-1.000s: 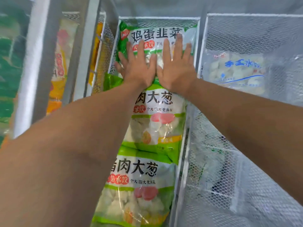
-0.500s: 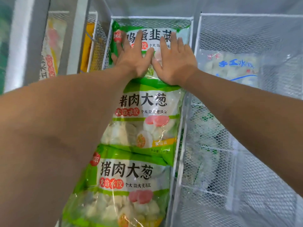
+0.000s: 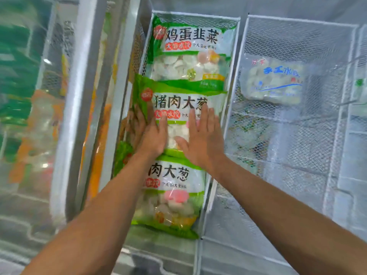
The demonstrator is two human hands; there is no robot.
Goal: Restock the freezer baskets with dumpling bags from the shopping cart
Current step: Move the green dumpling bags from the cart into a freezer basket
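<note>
Three green-and-white dumpling bags lie in a row in a narrow white wire basket (image 3: 232,62) of the freezer. The far bag (image 3: 190,54) is fully uncovered. On the middle bag (image 3: 178,100) rest both hands, fingers straight: my left hand (image 3: 153,133) presses its left part, my right hand (image 3: 202,137) its right part. The left edge of that bag curls up against the basket wall. The near bag (image 3: 174,197) lies under my wrists.
To the right stands a wider wire basket (image 3: 297,20) holding one pale dumpling bag (image 3: 274,80) with blue print at its far end. A white freezer frame bar (image 3: 75,96) runs along the left, with orange and green packages behind glass beyond it.
Both hands slid toward me, off the far bag and onto the middle bag. The far bag now shows in full.
</note>
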